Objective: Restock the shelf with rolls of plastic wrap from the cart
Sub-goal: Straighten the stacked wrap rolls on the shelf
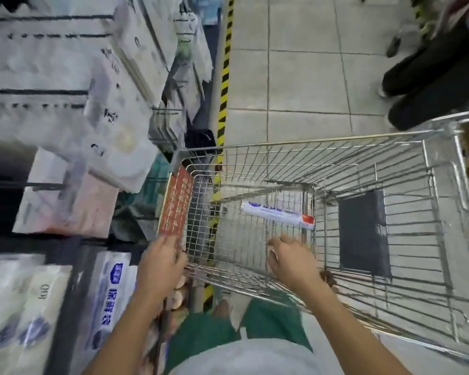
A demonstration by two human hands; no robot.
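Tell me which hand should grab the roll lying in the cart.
Right. The right hand hangs empty inside the cart, nearest the roll of plastic wrap. The left hand is at the rim by the red sign, farther from the roll.

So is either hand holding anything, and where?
The right hand holds nothing, above the roll in the cart. The left hand is at the cart rim; blur hides any grip.

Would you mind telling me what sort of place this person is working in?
Most likely a supermarket aisle: a wire shopping cart holding one roll of plastic wrap, shelves of packaged goods beside it, and a tiled floor.
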